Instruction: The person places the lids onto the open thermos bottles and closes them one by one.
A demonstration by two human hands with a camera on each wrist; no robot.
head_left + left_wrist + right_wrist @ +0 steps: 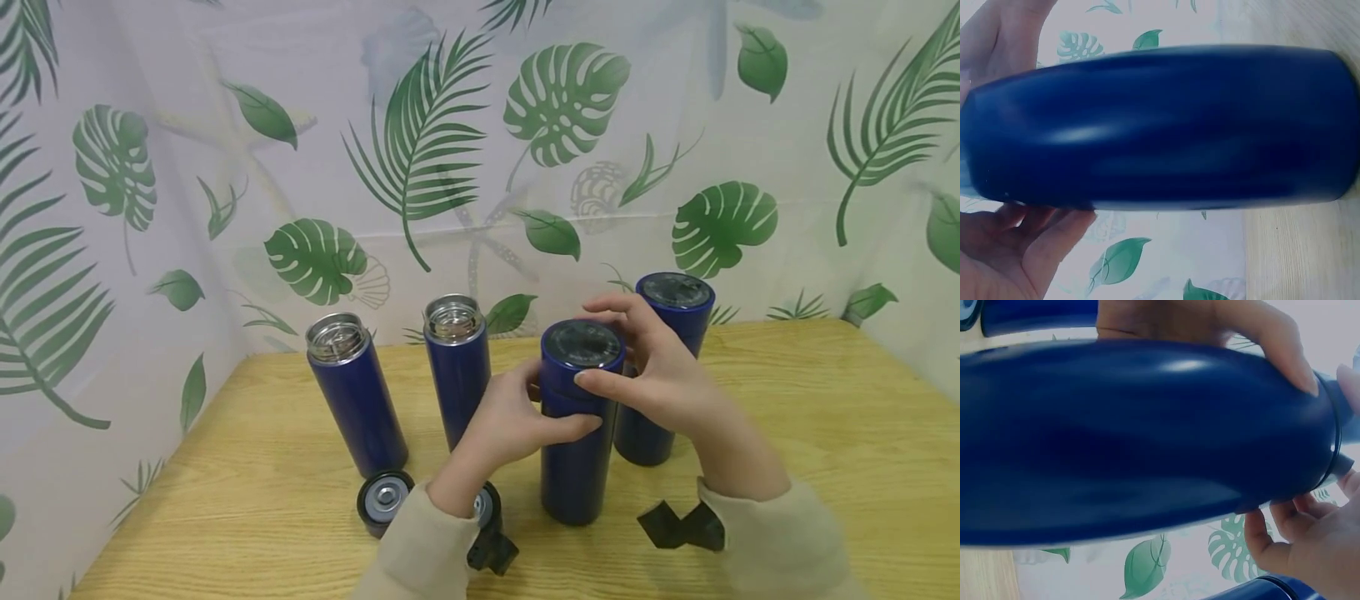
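A dark blue thermos bottle stands upright on the table, its blue lid with a dark glossy top in place. My left hand grips the body just below the lid, thumb across the front. Around the lid curl the fingers and thumb of my right hand. In the left wrist view the bottle body fills the middle. A thin seam between lid and body shows in the right wrist view, where the bottle lies between both hands. Some fingers behind the bottle are hidden.
Two lidless blue thermos bottles with steel rims stand at the left. Before them lie a loose lid and another lid, partly behind the left wrist. A lidded thermos stands behind the right hand. A leaf-print cloth hangs behind the table.
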